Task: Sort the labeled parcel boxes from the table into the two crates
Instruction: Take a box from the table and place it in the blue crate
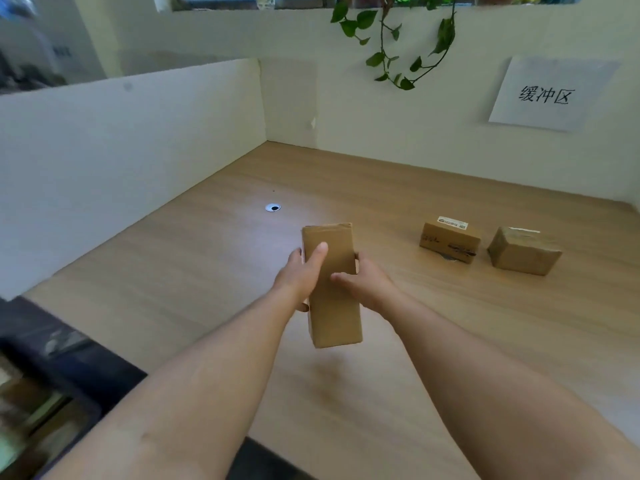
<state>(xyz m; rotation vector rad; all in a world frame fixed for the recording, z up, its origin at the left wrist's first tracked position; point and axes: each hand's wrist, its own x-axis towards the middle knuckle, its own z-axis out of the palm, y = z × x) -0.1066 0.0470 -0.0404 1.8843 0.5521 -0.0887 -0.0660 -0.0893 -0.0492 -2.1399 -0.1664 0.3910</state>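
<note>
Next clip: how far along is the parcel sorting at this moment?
Done: hard to judge; a dark container at lower left may be a crate, and its contents are blurred. In hand: a long cardboard box, held above the table by the left hand and the right hand. Left: two smaller parcels on the table, a labeled box and a plain box to its right.

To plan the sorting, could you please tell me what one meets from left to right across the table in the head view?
Grommet → held box → labelled box → right box.
</note>
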